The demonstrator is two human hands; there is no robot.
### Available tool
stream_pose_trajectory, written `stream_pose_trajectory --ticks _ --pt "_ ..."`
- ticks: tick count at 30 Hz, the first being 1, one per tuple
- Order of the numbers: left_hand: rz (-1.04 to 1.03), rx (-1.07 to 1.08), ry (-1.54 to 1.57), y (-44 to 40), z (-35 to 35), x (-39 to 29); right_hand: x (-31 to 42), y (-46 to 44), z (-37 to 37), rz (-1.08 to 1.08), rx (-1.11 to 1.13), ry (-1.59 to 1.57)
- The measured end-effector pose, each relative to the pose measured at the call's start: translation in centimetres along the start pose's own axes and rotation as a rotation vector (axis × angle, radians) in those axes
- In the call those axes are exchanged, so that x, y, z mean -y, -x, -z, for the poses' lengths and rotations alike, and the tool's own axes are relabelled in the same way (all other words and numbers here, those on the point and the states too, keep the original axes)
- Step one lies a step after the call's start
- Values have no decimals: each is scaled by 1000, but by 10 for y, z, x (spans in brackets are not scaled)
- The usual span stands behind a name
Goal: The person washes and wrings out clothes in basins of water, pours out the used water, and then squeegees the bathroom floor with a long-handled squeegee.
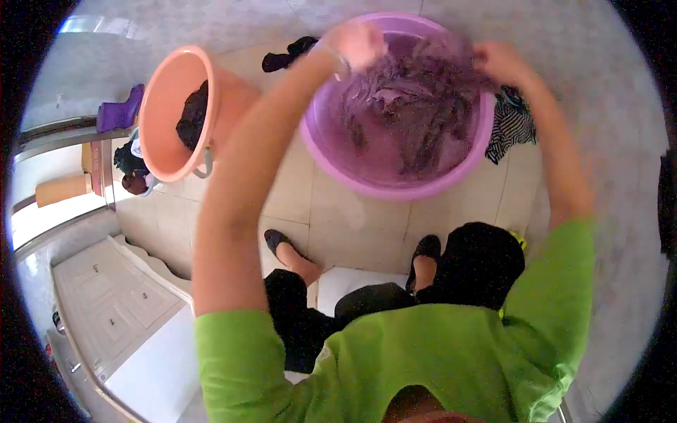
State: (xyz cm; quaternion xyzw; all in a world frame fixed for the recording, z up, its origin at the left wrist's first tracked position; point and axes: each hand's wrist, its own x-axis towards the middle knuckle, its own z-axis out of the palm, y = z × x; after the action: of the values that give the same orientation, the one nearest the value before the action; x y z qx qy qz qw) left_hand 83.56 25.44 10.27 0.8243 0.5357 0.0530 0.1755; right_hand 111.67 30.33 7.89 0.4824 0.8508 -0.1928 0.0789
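A large purple basin (391, 189) stands on the tiled floor, with purplish liquid inside. A dark, wet-looking garment (416, 99) is bunched up and stretched across it, its lower part hanging into the basin. My left hand (356, 46), closed and blurred, grips the garment's left side at the basin's far rim. At the right rim, my right hand (504, 63) has its fingers closed on the garment's other end. Motion blur hides the exact finger positions and what kind of garment it is.
An orange bucket (240, 92) with dark cloth (192, 116) inside lies tilted at left. Black cloth (289, 54) and striped cloth (511, 127) lie beside the basin. A purple boot-like item (120, 109) and a white cabinet (120, 303) are farther left. My shoes (425, 254) are below.
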Motion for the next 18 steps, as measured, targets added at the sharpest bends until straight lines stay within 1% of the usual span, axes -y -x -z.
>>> stream_pose_trajectory --ticks 1,2,3,4,6,7,9,10,12,13,15,16,18 --pt "45 50 3 2 -38 6 3 -3 -23 -8 -98 203" --pt "41 62 59 7 -61 0 11 -3 -49 -18 -196 402" --pt "92 127 -3 1 -97 4 17 -9 -76 133 -262 229" --pt "71 -31 -6 2 -139 10 23 -17 -96 287 -333 60" --pt "239 -6 -10 2 -168 -4 47 -21 -125 60 -106 -119" --pt "236 0 -7 6 -182 -6 55 -21 -140 54 -102 -121" --pt "466 -26 -19 7 -200 1 68 -26 -166 -98 -96 -109" --pt "463 -28 -23 6 -213 12 66 -23 -182 58 -67 -69" --pt "499 50 -29 15 -236 24 51 -23 -201 151 -111 -135" --pt "497 58 -22 19 -225 18 50 -27 -212 145 -103 -135" --pt "538 423 -55 22 -196 8 52 -39 -225 -112 -35 -265" --pt "542 418 -64 26 -184 7 63 -32 -208 -106 -43 -269" --pt "218 424 -119 31 -162 3 76 -11 -160 153 -94 50"
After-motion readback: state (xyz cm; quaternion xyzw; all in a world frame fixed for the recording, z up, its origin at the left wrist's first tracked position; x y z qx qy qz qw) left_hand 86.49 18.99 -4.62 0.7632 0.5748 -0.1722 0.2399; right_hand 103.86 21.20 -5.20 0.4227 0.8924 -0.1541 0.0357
